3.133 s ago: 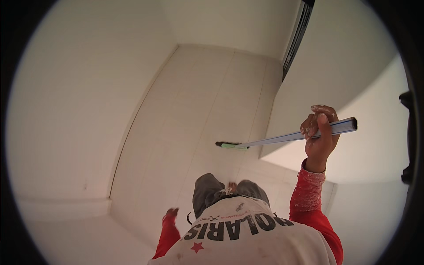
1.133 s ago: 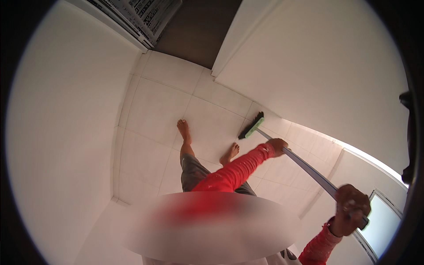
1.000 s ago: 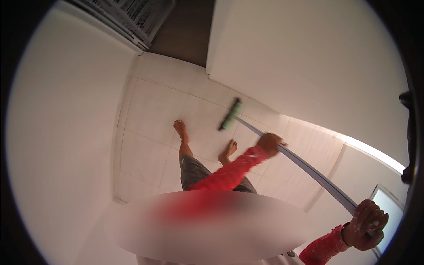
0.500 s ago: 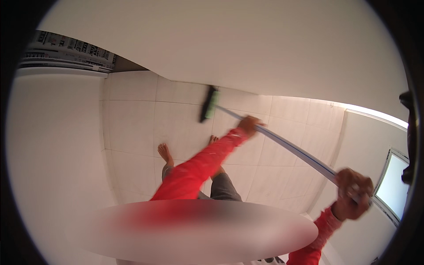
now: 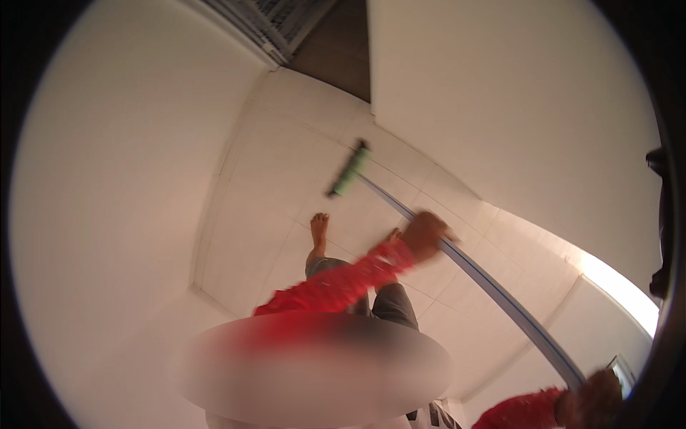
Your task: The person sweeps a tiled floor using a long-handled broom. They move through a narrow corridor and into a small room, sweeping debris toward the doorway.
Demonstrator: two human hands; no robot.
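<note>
Broom [image 5: 352, 170] over tiled floor [image 5: 264, 193] | left fingers [image 5: 433, 227] round handle [image 5: 496, 287] | right fingers [image 5: 604, 388] gripping it higher up

And here's the broom [image 5: 500, 298], slanting across the view, its long pale-blue handle with a darker blue stripe rising toward the lower right! Left hand [image 5: 426, 236] grips low, right hand [image 5: 599, 400] wraps the upper end. The green head [image 5: 351, 171], slightly blurred, black-bristled, sits aslant at the pale floor tiles [image 5: 264, 179].
</note>
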